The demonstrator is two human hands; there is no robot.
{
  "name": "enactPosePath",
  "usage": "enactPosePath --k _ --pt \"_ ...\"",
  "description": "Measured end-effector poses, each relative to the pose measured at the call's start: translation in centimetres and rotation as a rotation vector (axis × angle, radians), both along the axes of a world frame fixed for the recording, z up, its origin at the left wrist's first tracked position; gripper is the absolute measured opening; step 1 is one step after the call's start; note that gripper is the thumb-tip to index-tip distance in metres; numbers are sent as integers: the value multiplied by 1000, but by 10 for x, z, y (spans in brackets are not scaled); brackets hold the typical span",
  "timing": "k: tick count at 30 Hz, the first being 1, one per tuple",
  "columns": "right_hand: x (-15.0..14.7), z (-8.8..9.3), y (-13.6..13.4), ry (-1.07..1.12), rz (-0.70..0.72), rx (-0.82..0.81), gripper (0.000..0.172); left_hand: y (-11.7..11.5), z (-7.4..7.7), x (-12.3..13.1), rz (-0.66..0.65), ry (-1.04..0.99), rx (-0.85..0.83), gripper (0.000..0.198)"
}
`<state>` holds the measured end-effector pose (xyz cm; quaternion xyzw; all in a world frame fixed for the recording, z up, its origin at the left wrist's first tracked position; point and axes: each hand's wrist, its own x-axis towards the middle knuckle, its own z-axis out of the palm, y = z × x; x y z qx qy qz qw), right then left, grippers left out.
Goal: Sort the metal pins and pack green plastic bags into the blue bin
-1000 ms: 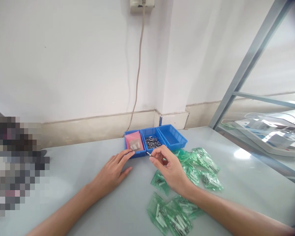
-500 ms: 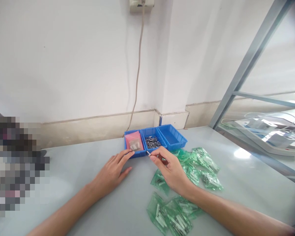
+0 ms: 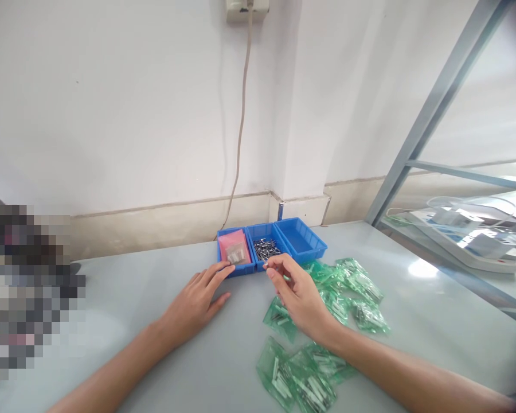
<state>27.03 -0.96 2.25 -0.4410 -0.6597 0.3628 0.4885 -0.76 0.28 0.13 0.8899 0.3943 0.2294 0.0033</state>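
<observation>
Bags (image 3: 312,391), green, with white and metal pieces inside, lie nearest on the table (image 3: 215,373); more sit around the right forearm, up toward the bins. Left hand (image 3: 200,295): fingers extended, gripping nothing, tips at left bin (image 3: 243,269). Right hand (image 3: 298,298): thumb and index pinched on a small part (image 3: 265,265), just in front of middle bin (image 3: 261,232); type too small to tell. Pink packet (image 3: 230,238) in left bin. Progress, my read: partway. Many bags filled; loose metal pieces (image 3: 265,249) remain in middle bin.
</observation>
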Motion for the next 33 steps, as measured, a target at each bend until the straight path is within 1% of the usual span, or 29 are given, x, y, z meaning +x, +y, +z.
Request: enactPosePath --k 4,7,14,26,33 --pt "-1 4 0 -12 16 41 7 0 1 1 5 4 -2 52" --pt "-1 5 0 -13 32 57 4 -1 1 1 10 9 -9 53" --pt "0 3 1 -39 39 91 11 0 1 1 10 19 -22 53" --pt "-1 9 -2 -47 56 67 8 -1 2 1 11 -5 -6 52" --pt "1 10 -3 -116 59 102 20 -1 2 1 10 -4 -5 52"
